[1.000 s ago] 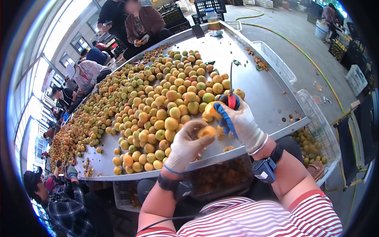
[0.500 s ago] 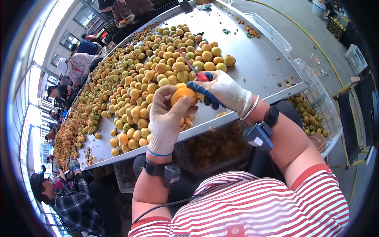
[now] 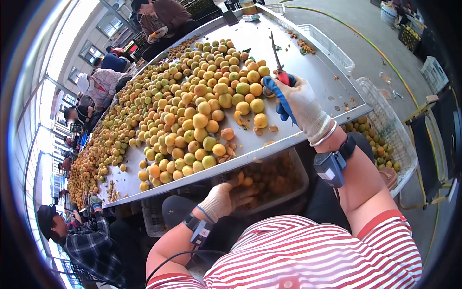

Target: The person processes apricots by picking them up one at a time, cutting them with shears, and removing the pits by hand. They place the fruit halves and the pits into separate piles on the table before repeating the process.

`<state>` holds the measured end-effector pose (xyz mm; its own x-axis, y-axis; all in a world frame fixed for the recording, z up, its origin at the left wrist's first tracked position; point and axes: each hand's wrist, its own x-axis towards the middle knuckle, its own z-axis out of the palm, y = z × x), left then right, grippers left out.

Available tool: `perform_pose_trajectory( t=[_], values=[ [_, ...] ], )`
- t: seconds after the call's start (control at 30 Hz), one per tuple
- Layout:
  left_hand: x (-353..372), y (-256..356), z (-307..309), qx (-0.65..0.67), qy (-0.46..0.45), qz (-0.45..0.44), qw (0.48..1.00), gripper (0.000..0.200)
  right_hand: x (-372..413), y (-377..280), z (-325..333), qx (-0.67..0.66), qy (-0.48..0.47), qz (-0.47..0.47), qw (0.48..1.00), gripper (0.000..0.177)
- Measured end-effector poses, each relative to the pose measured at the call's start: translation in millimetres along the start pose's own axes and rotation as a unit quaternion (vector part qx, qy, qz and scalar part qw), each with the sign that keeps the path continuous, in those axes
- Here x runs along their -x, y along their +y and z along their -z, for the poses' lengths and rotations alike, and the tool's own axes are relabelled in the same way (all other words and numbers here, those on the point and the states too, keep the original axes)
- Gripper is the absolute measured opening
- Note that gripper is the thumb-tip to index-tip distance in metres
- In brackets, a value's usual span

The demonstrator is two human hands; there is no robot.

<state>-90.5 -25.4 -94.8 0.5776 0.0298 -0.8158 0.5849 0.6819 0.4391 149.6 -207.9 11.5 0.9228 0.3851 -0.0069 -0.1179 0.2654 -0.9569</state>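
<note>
My right hand, in a white glove with blue fingers, is closed around the red handle of a knife. The blade points up, away from me, over the metal table. Below the table's near edge, my gloved left hand reaches over a crate of fruit. Its fingers are stretched out, and an orange fruit lies by the thumb side. On the table is a large heap of yellow-orange, apricot-like fruit. Cut scraps and peel lie at its near side.
The metal table has a raised rim. To the right, a clear plastic crate holds more fruit beside a folding chair. Several people work along the left side; one in a plaid shirt sits nearby. A hose crosses the floor.
My left hand has moved from over the table down to the crate, and the peeled orange fruit it held is no longer in it. My right hand has moved right with the knife.
</note>
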Motion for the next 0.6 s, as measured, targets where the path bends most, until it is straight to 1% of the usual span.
perform_pose_trajectory(
  t=[0.07, 0.1, 0.17, 0.2, 0.23, 0.3, 0.37, 0.4, 0.43, 0.47, 0.5, 0.53, 0.57, 0.6],
  values=[
    [1.0, 4.2, -3.1, -0.006, 0.022, -0.062, 0.998, 0.040, 0.6, -1.5, 4.3, -0.001, 0.001, 0.004, 1.000, 0.028],
    [3.8, 5.7, -3.9, -0.006, 0.020, -0.064, 0.998, 0.040, 0.2, -1.6, 6.7, -0.003, 0.005, 0.005, 1.000, 0.027],
    [15.4, 8.5, -5.4, -0.131, -0.036, 0.015, 0.991, 0.041, -5.0, 2.8, 10.6, -0.022, 0.001, 0.022, 1.000, 0.027],
    [22.7, 9.1, -7.9, -0.225, -0.051, 0.011, 0.973, 0.047, -6.0, 3.0, 12.1, -0.019, 0.000, 0.027, 0.999, 0.027],
    [35.1, 16.0, -18.0, -0.284, -0.051, 0.023, 0.957, 0.047, -6.4, 1.8, 12.1, -0.016, -0.001, 0.033, 0.999, 0.027],
    [58.3, 37.5, -45.5, -0.367, -0.090, -0.038, 0.925, 0.042, -4.5, -7.4, 8.1, -0.020, 0.000, 0.034, 0.999, 0.027],
    [66.2, 64.5, -66.1, -0.415, -0.074, -0.151, 0.894, 0.031, -2.6, -14.0, 3.0, -0.001, 0.013, 0.011, 1.000, 0.027],
    [62.3, 78.8, -74.3, -0.443, -0.052, -0.227, 0.866, 0.029, -4.9, -13.3, 0.0, 0.007, 0.020, 0.024, 0.999, 0.027],
    [47.7, 92.9, -74.9, -0.462, 0.003, -0.272, 0.844, 0.032, -7.1, -13.1, -2.1, 0.008, 0.018, 0.028, 0.999, 0.027],
    [27.2, 108.5, -74.5, -0.512, 0.016, -0.372, 0.774, 0.036, -8.8, -13.0, -4.2, 0.014, 0.023, 0.047, 0.999, 0.026],
    [12.5, 122.8, -81.1, -0.539, 0.060, -0.408, 0.735, 0.038, -10.4, -12.4, -5.9, 0.020, 0.029, 0.067, 0.997, 0.026],
    [-1.4, 136.6, -88.2, -0.564, 0.105, -0.389, 0.720, 0.041, -12.5, -11.0, -7.3, 0.021, 0.027, 0.071, 0.997, 0.026],
    [-19.8, 150.0, -92.1, -0.634, 0.150, -0.409, 0.640, 0.047, -14.4, -7.9, -8.2, 0.060, 0.038, 0.107, 0.992, 0.026],
    [-34.3, 159.7, -100.2, -0.683, 0.184, -0.405, 0.580, 0.051, -16.3, -4.1, -9.1, 0.099, 0.050, 0.142, 0.984, 0.026]
  ],
)
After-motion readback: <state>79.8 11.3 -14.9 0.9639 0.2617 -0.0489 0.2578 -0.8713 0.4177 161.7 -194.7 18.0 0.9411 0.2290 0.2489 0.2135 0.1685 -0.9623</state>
